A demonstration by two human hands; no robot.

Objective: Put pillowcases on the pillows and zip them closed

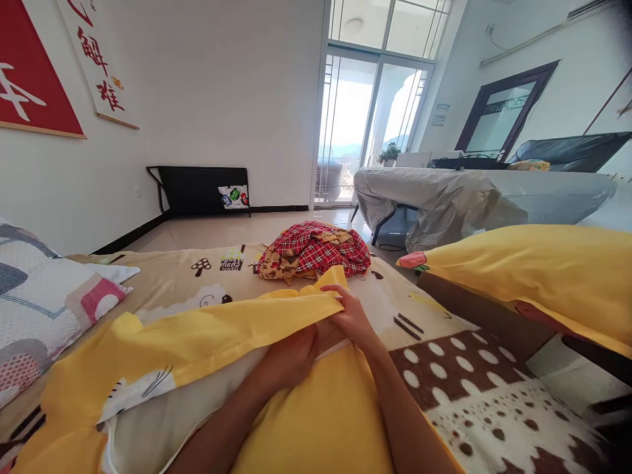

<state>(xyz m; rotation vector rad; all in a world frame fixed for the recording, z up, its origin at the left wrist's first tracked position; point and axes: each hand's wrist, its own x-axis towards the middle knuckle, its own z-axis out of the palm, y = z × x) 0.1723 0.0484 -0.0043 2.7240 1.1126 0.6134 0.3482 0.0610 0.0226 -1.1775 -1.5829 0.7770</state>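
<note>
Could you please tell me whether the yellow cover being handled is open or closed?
The yellow cover is open: its edges gape, showing pale material, with the left hand in the gap.

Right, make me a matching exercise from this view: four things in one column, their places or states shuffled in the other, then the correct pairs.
Things
1. Right hand
2. Red plaid cloth
3. Potted plant
4. White patterned pillow

Places or states
A. Seen against the glass doors
B. At the far left of the picture
C. Holding the edge of the yellow cover
D. Crumpled in a heap on the blanket

Pairs: 1-C, 2-D, 3-A, 4-B
</note>
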